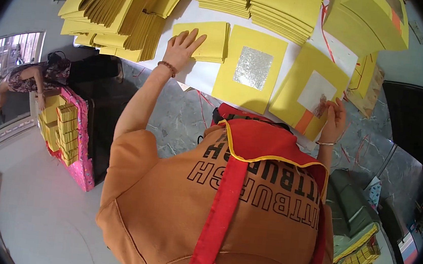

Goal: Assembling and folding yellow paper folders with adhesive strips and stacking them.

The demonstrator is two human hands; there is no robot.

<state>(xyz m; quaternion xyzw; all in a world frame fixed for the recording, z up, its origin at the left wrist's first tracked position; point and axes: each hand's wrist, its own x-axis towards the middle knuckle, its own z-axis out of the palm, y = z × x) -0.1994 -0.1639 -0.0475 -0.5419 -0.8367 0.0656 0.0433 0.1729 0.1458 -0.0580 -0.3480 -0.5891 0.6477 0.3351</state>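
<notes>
Left hand (183, 48) flat, fingers spread on small yellow stack (203, 40). Right hand (333, 118) fingers pinching foil scrap (320, 107) over near-right yellow sheet (307, 90); thin foil may tear or stick crooked.

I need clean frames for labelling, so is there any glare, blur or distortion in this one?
Head view: strong fisheye bending with a dark rim; the silver foil square glints brightly; the right hand looks slightly soft; the left hand on the yellow stack is sharp.

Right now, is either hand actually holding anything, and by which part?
The right hand pinches the right edge of the white square on a yellow paper sheet. The left hand holds nothing; it lies flat on a small yellow paper stack.
</notes>
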